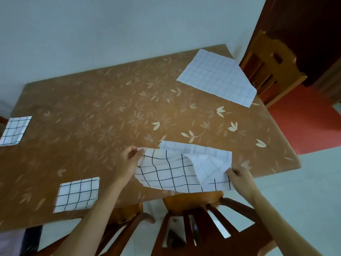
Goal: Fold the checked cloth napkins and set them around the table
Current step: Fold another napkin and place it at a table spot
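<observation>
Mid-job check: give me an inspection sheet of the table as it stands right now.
Surface: table under a brown floral cover.
Job's things: left folded napkin at the left edge; near folded napkin at the near edge; unfolded napkin flat at the far right corner; fourth napkin partly folded, lifted at the near edge.
Clutter: nothing seen.
Grippers: left hand pinches the fourth napkin's left corner; right hand grips its right corner.
Cables: nothing seen.
Surroundings: near chair below the fourth napkin; far chair beyond the table's right end; pale wall, red floor.
</observation>
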Demonstrator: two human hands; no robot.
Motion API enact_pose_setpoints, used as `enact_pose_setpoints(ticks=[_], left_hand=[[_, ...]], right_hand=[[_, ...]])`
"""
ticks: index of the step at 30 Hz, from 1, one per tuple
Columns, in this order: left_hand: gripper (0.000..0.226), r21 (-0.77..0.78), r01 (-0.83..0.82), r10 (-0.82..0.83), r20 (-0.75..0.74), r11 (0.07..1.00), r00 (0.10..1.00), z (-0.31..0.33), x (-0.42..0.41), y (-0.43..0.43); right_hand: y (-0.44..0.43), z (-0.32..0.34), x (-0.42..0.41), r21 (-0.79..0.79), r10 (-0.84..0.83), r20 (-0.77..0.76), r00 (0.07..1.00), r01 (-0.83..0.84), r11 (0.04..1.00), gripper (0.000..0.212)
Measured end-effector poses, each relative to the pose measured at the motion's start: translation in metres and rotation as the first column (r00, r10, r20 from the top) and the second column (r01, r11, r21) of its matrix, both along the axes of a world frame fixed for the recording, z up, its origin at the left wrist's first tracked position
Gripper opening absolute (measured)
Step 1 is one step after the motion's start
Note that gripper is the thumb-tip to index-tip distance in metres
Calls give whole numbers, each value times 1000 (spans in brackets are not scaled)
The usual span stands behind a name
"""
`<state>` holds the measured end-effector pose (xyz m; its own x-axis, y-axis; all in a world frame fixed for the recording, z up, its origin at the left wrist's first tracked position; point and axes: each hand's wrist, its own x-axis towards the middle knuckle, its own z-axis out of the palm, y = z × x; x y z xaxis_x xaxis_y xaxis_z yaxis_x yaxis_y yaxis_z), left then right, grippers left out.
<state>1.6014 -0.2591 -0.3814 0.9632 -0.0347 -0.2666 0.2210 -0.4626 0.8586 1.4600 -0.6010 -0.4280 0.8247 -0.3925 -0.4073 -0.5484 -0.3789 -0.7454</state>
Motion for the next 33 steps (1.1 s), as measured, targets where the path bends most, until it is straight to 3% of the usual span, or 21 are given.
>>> enact_pose_setpoints(ticks=[3,6,9,13,18,22,30,33], left_hand=[[24,60,30,-27,-53,998,998,-22,8,-19],[19,142,115,-103,-85,983,991,-43,5,-41],[18,189,166,-144,-122,968,982,-62,3,-60],[17,283,187,-147,-157,941,977,-86,9,-71],[12,426,213,-145,-187,879,972,-98,11,-83],[14,530,177,-81,-200,829,976,-108,8,-82],[16,539,11,48,-96,842,994,-126,15,-79],[15,557,-30,64,-42,830,997,-128,12,-83]], right_hand=[[-16,-8,-3,131,-26,-83,996,37,991,9],[-24,-25,-10,278,-80,-62,995,95,956,46],[-26,-35,-9,314,-167,-63,984,179,932,39],[-34,-47,-7,170,-137,-152,979,162,972,7],[-50,-58,-15,54,-4,-326,945,23,998,10],[-58,-64,-17,15,8,-408,913,-2,1000,14],[-66,-71,-15,-41,11,-422,906,-31,999,22],[-62,-65,-18,-247,45,-362,931,-143,958,18]])
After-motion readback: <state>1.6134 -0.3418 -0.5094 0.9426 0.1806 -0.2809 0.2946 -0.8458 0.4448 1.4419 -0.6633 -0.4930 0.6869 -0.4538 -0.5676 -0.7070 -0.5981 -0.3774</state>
